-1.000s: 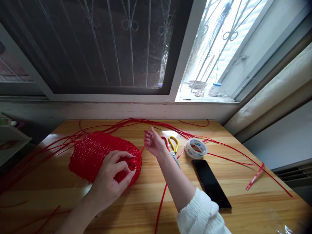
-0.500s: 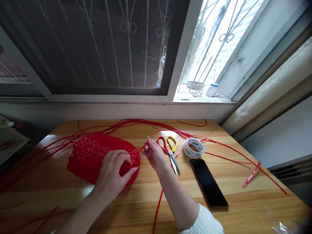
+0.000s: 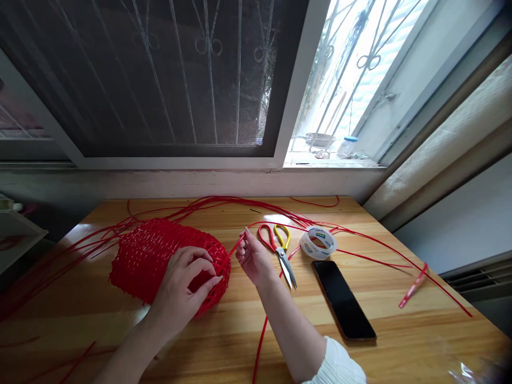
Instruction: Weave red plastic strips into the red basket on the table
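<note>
A red woven basket (image 3: 148, 256) lies on its side on the wooden table, its open end toward the right. My left hand (image 3: 186, 288) grips the rim, thumb and fingers curled around it where a strand comes out. Just right of the opening, my right hand (image 3: 254, 256) pinches a red plastic strand (image 3: 232, 250) that runs taut from the rim. Beyond my fingers the strand arcs to the right, behind the scissors. Part of the opening is hidden by my left hand.
Scissors (image 3: 282, 256) with red and yellow handles lie beside my right hand. A roll of clear tape (image 3: 318, 242) and a black phone (image 3: 344, 301) are farther right. Long red strands (image 3: 240, 199) stretch along the table's back edge, below the window.
My right hand has shifted slightly right, turning a little, with the strand still pinched. The strand's loose part now arcs lower, nearer the scissors' handles. My left hand stays on the rim.
</note>
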Action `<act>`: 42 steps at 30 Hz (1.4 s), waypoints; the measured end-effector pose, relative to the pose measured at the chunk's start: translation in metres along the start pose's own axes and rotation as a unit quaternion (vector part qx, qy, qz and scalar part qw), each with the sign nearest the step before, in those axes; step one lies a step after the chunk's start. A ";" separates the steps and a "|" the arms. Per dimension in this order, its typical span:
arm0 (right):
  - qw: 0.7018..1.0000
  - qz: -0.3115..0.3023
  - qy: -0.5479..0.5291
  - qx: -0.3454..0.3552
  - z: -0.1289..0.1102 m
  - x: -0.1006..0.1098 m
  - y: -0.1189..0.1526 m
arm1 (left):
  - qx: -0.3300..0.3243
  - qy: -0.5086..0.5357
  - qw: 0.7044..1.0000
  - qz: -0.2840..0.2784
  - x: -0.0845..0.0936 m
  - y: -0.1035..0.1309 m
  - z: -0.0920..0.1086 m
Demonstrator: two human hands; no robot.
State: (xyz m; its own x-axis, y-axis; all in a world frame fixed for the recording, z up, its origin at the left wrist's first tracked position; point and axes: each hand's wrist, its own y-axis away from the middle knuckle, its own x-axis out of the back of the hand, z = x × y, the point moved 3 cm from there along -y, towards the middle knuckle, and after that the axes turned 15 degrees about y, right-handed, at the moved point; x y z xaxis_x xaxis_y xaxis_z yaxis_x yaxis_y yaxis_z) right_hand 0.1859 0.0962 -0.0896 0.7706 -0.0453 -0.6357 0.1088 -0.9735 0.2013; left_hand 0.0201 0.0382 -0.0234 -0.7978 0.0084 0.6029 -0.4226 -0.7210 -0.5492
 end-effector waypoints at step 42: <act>0.939 0.244 0.115 0.213 -0.072 0.076 0.011 | -0.075 -0.125 0.988 -0.058 -0.005 -0.002 -0.004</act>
State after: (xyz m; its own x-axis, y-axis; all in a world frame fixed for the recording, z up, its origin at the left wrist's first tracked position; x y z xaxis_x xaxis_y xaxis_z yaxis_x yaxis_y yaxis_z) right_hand 0.2909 0.0983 -0.0816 0.7840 -0.5074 -0.3576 -0.5158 -0.8530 0.0797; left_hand 0.0235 0.0421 -0.0275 -0.6172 -0.1005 0.7803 -0.5785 -0.6142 -0.5367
